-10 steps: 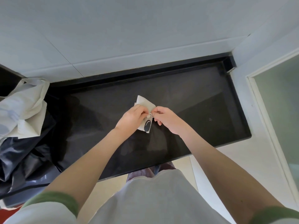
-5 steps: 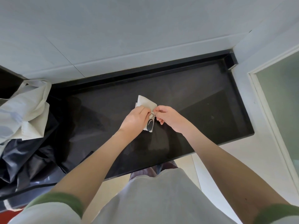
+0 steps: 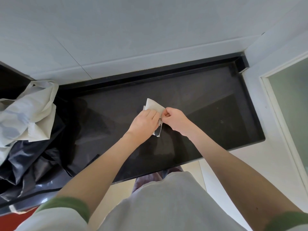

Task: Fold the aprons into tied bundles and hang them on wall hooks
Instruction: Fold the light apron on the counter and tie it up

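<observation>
Bright daylight, prob. from right; soft shadows on glossy black counter; wide-angle bending at edges; sharp.

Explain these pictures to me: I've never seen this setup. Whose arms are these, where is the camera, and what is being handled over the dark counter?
There is no machine here: a person works with bare hands, and one wide-angle camera on their head looks down, so the arms enter from the bottom edge. The left hand covers and holds a small white folded bundle, apparently an apron, over a black countertop. The right hand meets it, its fingers curled and pinching the bundle's edge, probably at a tie, though that is too small to confirm. At the counter's left end lies a pile of white cloth on dark shiny material. Behind is a pale tiled wall. No hooks are in view.
</observation>
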`<action>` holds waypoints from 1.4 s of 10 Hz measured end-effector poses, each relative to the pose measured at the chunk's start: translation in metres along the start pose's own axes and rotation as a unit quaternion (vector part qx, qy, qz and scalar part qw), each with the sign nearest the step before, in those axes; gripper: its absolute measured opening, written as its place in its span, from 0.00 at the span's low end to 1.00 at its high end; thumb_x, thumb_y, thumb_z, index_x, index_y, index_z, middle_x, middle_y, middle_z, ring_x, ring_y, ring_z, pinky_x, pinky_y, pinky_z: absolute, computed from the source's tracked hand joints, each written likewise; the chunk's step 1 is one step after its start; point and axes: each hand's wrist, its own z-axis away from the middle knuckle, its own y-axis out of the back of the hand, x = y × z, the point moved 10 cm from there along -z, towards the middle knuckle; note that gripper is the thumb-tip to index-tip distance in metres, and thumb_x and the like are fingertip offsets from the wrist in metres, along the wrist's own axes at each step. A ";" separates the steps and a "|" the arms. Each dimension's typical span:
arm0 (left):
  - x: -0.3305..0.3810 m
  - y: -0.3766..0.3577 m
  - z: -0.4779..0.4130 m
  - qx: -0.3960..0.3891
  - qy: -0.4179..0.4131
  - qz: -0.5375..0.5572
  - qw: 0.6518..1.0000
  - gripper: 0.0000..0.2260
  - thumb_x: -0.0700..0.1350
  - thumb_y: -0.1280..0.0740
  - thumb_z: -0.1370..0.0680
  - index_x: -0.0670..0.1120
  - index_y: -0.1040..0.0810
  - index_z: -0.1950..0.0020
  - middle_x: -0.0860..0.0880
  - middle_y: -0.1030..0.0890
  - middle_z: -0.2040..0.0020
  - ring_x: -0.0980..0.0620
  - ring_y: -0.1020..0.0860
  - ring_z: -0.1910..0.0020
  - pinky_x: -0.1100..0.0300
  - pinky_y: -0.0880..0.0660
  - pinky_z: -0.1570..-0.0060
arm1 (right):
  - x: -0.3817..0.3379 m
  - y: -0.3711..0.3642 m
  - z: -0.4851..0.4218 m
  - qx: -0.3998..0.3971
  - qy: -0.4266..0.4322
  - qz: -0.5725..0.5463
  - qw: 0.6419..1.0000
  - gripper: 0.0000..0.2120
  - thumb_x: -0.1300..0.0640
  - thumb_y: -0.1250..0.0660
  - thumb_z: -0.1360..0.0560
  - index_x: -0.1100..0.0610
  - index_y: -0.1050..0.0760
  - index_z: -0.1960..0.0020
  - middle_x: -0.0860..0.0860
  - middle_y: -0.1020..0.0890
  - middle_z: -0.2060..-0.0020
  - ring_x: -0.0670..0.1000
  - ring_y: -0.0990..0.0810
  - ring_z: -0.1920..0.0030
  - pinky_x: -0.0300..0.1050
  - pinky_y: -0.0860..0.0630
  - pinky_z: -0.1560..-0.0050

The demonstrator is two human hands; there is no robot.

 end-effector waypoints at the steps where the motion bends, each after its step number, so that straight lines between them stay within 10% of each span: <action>1: -0.005 0.001 0.002 0.041 0.014 0.011 0.999 0.09 0.44 0.22 0.38 0.47 0.19 0.60 0.50 0.24 0.64 0.52 0.25 0.65 0.61 0.29 0.66 | 0.007 -0.002 0.001 -0.018 -0.036 -0.050 0.998 0.08 0.64 0.40 0.23 0.57 0.32 0.61 0.50 0.33 0.68 0.48 0.39 0.71 0.35 0.41 0.79; 2: -0.022 0.007 0.007 0.092 0.079 0.082 0.989 0.06 0.45 0.32 0.24 0.44 0.21 0.49 0.48 0.21 0.51 0.50 0.24 0.51 0.60 0.28 0.51 | 0.009 -0.006 0.003 -0.046 -0.045 -0.105 0.992 0.05 0.66 0.42 0.23 0.61 0.29 0.56 0.54 0.31 0.66 0.48 0.41 0.72 0.38 0.44 0.76; 5: -0.027 0.015 0.009 0.156 0.067 0.195 0.966 0.08 0.41 0.39 0.24 0.40 0.22 0.58 0.47 0.23 0.62 0.55 0.31 0.61 0.61 0.29 0.60 | 0.010 -0.006 0.001 -0.072 -0.020 -0.120 0.990 0.07 0.65 0.40 0.21 0.62 0.25 0.57 0.53 0.29 0.68 0.47 0.39 0.72 0.37 0.43 0.75; 7: -0.022 -0.018 0.000 -0.023 0.049 0.148 0.988 0.13 0.46 0.41 0.19 0.44 0.25 0.37 0.46 0.24 0.39 0.49 0.28 0.40 0.68 0.38 0.46 | 0.012 -0.007 0.000 -0.074 -0.024 -0.119 0.990 0.07 0.63 0.39 0.21 0.61 0.24 0.56 0.52 0.28 0.68 0.46 0.39 0.72 0.38 0.42 0.74; 8: -0.013 -0.033 0.004 -0.099 -0.011 -0.014 0.995 0.16 0.45 0.34 0.26 0.52 0.22 0.39 0.53 0.24 0.48 0.53 0.26 0.49 0.65 0.31 0.49 | 0.011 -0.007 0.001 -0.074 -0.023 -0.107 0.991 0.07 0.62 0.39 0.21 0.61 0.24 0.55 0.52 0.28 0.68 0.46 0.38 0.72 0.36 0.41 0.74; 10: 0.007 -0.005 -0.004 0.026 -0.068 -0.078 0.994 0.10 0.43 0.21 0.40 0.46 0.20 0.66 0.50 0.27 0.66 0.51 0.33 0.63 0.59 0.31 0.68 | 0.011 -0.008 0.004 -0.046 -0.030 -0.114 0.992 0.04 0.64 0.40 0.22 0.60 0.29 0.56 0.55 0.31 0.65 0.47 0.39 0.72 0.37 0.39 0.76; 14: 0.010 0.000 0.008 0.087 -0.101 -0.113 0.985 0.09 0.38 0.24 0.39 0.43 0.18 0.60 0.48 0.24 0.64 0.48 0.25 0.65 0.57 0.27 0.68 | 0.014 -0.010 0.008 -0.012 -0.035 -0.140 0.990 0.06 0.66 0.39 0.24 0.60 0.27 0.58 0.52 0.27 0.65 0.48 0.26 0.67 0.41 0.24 0.71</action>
